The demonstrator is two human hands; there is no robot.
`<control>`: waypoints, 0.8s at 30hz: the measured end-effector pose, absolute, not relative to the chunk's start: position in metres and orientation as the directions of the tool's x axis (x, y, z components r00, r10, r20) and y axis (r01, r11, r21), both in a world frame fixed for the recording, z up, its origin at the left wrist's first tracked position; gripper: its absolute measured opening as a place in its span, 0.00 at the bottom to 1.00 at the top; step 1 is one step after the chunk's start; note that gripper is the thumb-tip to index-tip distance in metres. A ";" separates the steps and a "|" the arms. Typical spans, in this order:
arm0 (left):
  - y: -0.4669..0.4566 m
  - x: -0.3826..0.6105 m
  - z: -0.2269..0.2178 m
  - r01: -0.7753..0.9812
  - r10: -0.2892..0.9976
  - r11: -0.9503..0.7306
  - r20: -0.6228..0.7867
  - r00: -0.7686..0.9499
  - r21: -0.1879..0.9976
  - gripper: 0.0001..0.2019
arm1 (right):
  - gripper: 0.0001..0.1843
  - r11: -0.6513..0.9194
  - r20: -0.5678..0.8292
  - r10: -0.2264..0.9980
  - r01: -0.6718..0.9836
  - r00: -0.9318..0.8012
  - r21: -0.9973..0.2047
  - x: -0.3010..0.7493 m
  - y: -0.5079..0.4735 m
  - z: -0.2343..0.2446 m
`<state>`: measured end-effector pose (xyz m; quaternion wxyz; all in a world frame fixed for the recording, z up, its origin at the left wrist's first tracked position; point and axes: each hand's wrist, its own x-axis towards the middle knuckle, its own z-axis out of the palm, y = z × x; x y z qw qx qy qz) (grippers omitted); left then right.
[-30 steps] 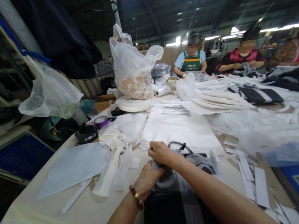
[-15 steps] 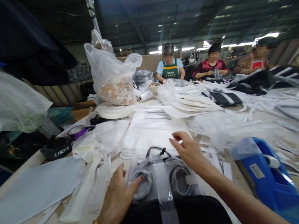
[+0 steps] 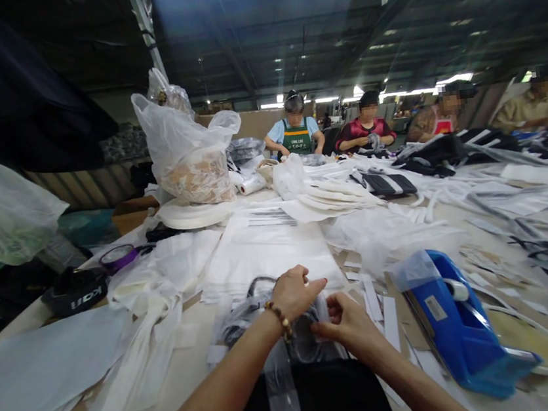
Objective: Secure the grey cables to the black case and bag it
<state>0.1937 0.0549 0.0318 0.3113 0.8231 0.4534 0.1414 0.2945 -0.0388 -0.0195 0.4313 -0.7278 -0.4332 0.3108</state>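
A black bag (image 3: 344, 389) lies at the table's near edge, with a strip of clear plastic (image 3: 282, 389) running down its middle. Beyond its top edge sit plastic-wrapped, coiled straps (image 3: 235, 325) and a thin dark handle loop (image 3: 258, 285). My left hand (image 3: 294, 292), a beaded bracelet at its wrist, reaches across over the right-hand coil, fingers stretched out. Beside it, my right hand (image 3: 350, 325) has curled fingers and thumb at the clear plastic wrap (image 3: 321, 309) on the coil's right side. Both hands partly hide the coil.
A blue tape dispenser (image 3: 458, 323) stands to the right among paper strips. White sheets (image 3: 269, 252) are stacked ahead. Left are white fabric strips (image 3: 142, 313), purple tape (image 3: 117, 256) and a stuffed plastic bag (image 3: 194, 155). Several co-workers (image 3: 295, 134) sit across the table.
My left hand has crossed rightward from the left coil to the right one. My right hand has come down and nearer to the bag. The view has shifted right and tilted up.
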 end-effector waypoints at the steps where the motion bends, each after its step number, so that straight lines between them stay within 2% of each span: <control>1: 0.058 0.200 0.031 0.672 0.831 -0.387 -0.076 0.550 0.631 0.21 | 0.19 -0.246 -0.087 0.903 0.340 0.421 -0.908 0.293 -0.037 -0.018; 7: 0.062 0.214 0.032 0.711 0.811 -0.369 -0.166 0.561 0.598 0.11 | 0.16 -0.248 -0.194 0.926 0.135 0.323 -0.959 0.285 -0.032 -0.011; 13: 0.046 0.210 0.038 0.672 0.795 -0.478 -0.046 0.605 0.565 0.08 | 0.17 -0.285 -0.289 0.955 -0.062 0.071 -0.956 0.278 -0.036 0.001; 18: 0.047 0.211 0.033 0.716 0.817 -0.505 -0.001 0.577 0.483 0.08 | 0.15 -0.305 -0.306 0.952 -0.122 -0.015 -0.944 0.277 -0.038 0.004; 24: 0.059 0.210 0.022 0.764 0.843 -0.470 -0.031 0.537 0.442 0.11 | 0.13 -0.348 -0.336 0.936 -0.121 -0.104 -0.930 0.280 -0.041 0.004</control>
